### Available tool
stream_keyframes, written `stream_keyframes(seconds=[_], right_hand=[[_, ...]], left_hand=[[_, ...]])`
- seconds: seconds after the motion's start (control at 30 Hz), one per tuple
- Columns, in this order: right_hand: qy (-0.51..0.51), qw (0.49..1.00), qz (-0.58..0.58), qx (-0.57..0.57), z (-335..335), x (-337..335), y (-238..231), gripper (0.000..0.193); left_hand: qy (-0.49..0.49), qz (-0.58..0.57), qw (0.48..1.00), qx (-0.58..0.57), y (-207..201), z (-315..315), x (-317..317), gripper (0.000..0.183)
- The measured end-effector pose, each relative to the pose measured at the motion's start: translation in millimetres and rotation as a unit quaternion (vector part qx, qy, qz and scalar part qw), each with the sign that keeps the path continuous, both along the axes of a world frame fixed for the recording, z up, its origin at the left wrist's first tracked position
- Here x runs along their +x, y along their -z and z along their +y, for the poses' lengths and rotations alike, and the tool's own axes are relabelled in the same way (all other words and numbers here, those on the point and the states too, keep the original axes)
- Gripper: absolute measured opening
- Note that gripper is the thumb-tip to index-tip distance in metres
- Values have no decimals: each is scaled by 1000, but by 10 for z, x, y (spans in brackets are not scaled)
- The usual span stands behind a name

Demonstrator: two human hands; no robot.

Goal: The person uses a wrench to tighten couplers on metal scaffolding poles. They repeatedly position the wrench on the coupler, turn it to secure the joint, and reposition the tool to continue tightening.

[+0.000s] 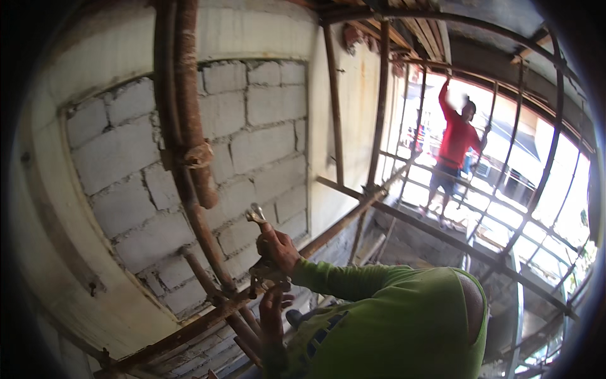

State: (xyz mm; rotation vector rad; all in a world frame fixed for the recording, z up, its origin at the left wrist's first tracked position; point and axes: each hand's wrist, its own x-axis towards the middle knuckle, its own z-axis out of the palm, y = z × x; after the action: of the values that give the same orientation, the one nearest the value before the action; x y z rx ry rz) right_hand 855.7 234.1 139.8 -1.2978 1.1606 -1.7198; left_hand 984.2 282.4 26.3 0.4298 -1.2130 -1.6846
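Observation:
My right hand [278, 251] is closed around a silver wrench [255, 213], whose metal head sticks up past the thumb. The hand is just above a worn metal scaffold clamp [268, 275] on the long rusty pipe. Below the clamp is my left hand [273, 311], its fingers bent upward and apart, close to the clamp's underside. Whether those fingers touch it cannot be made out. My green sleeve [344, 278] reaches in from the right to the wrench hand. The wrench's lower part is hidden in the grip.
Thick rusty upright pipes [189, 82] stand before a framed block wall [252, 139]. A long rusty pipe [189, 331] slants along the wall's foot. At far right a person in a red top [456, 142] stands behind a metal bar framework [505, 170], one arm raised.

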Motion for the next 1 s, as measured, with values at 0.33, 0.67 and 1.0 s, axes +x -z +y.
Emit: stream_keyframes(seconds=[0.33, 0.67, 1.0], right_hand=[[53, 996, 29, 68, 11, -101, 45, 64], [75, 995, 38, 58, -102, -226, 185, 68], [81, 992, 17, 96, -70, -344, 272, 65]], left_hand=[[29, -60, 997, 38, 20, -60, 7, 38], [54, -71, 993, 74, 94, -173, -7, 38], [67, -82, 987, 120, 168, -180, -55, 32]])
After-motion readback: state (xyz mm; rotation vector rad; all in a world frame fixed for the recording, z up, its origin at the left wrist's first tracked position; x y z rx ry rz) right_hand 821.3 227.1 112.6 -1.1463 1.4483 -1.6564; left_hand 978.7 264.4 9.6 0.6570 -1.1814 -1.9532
